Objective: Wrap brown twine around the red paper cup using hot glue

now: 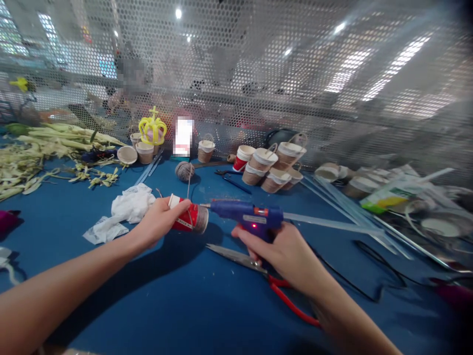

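A red paper cup [187, 216] lies on its side in my left hand [161, 217], fingers closed around it. Grey yarn [201, 220] is wound about one end of the cup, and a strand runs up toward a yarn ball [184, 171]. My right hand [277, 246] grips a blue glue gun [244, 213] with its red light on. The gun's nozzle points left at the cup, very near the wound yarn; whether it touches I cannot tell. A clear glue stick [332, 224] sticks out of the gun's back. Below the gun lie red-handled scissors [291, 301].
Crumpled white plastic [133, 203] lies left of the cup. Several wrapped cups [273, 170] stand at the back, near blue-handled pliers [236, 183]. Loose glue sticks [351, 212] and a black cord [380, 268] spread over the right side. Dried stalks [55, 143] fill the far left. A perforated metal screen [221, 64] rises behind.
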Motion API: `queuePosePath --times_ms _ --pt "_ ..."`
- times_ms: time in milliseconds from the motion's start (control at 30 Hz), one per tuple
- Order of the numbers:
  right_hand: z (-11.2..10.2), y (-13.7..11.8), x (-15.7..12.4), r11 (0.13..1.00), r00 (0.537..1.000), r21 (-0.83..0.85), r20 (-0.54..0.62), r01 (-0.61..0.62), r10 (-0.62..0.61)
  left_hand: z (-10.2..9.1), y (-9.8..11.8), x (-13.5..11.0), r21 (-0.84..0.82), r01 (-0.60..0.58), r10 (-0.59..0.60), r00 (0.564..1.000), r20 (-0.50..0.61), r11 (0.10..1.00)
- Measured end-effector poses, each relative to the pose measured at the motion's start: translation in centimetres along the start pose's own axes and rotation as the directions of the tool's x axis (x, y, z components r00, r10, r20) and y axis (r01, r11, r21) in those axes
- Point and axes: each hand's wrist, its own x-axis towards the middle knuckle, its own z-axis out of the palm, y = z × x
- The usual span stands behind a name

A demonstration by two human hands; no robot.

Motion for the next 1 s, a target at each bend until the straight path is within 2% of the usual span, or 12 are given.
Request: queuePosePath --times_ms 67,133,233,400,533,767,1000 --pt "0.4 0.1 -0.3 0.99 0.998 -0.129 -0.031 0.053 -0.057 -0.1 0.2 0.0 0.009 0.007 -0.007 1.0 -0.005 1.0" --pt "0.7 0.3 -0.4 0.954 0.979 -0.241 -0.054 0.177 -0.196 -0.1 0.3 0.0 0.012 0.018 -0.018 1.0 -0.009 1.0" --pt "1.0 0.5 -0.4 0.907 0.95 -0.316 -0.046 0.279 -0.309 -0.1 0.4 0.0 0.041 0.026 -0.026 0.999 -0.021 0.999" --pt "1.5 1.0 -0.8 0.868 0.942 -0.392 -0.007 0.306 -0.335 -0.2 0.0 0.2 0.054 0.008 -0.005 0.999 -0.04 0.999" --pt "1.6 1.0 -1.0 0.858 0.929 -0.401 -0.043 0.32 -0.367 -0.3 -0.1 0.3 0.064 0.0 0.003 0.999 -0.037 0.998" --pt "1.5 0.4 -1.2 0.876 0.956 -0.4 -0.004 0.268 -0.295 -0.4 0.0 0.2 0.046 0.018 -0.015 0.997 -0.07 0.999" --pt "1.4 0.6 -1.4 0.858 0.946 -0.417 0.012 0.299 -0.323 -0.4 -0.4 0.4 0.001 0.038 -0.038 0.996 -0.076 0.999"
